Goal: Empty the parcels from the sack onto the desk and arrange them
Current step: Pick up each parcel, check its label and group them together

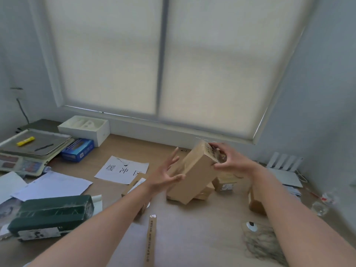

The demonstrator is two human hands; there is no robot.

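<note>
Box, tilted above the desk, its end label too blurred to read. Small boxes lie under it. A sheet reading 缓冲区 lies to the left, with a green parcel nearer. The right hand grips the box's top end. The left hand is spread flat at its side; whether it touches is unclear.

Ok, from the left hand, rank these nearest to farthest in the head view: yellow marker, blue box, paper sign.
From the left hand:
1. Paper sign, just to its left.
2. Blue box, farther left, beside the scale.
3. Yellow marker, far left, on the scale's tray.
</note>
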